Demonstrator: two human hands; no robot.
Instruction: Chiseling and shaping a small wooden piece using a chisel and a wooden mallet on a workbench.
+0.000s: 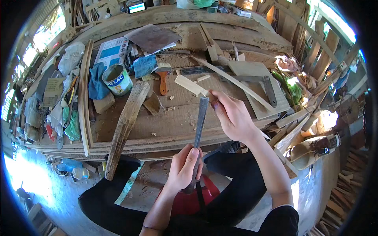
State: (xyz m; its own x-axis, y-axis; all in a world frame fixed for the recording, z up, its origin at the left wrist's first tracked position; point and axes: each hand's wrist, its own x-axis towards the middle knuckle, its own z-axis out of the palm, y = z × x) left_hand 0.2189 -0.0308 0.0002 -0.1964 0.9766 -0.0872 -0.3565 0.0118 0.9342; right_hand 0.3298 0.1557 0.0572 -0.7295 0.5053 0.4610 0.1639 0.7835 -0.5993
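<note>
"At the near edge of a wooden desk [177, 120], a person holds a pale wood piece [189, 84] just beyond the upper tip of a long dark metal tool [201, 122]."

"What could go wrong from there?"

"A slip, most likely. The right hand [236, 118] has its thumb and fingers just beside the tool's tip, so metal skidding off the wood could nick them. The piece is also held by its right end alone, so a hard sideways push might twist it loose."

"And the grip on each side?"

"The right grip is nearly closed, thumb and fingers pinching the right end of the wood. The left hand [184, 167] is nearer the body, its grip curled around the tool's lower part, which stands tilted, tip to the far side. Whether that tip touches the wood, I cannot tell."

"Anything close by?"

"Left, a rough wooden stick [128, 126] juts over the desk's near edge. Farther off are a brush [163, 82] with an orange handle and a white-and-blue tin [118, 80]. Right, a metal square [269, 90] lies across a flat board [252, 70], well apart from the stick."
</note>
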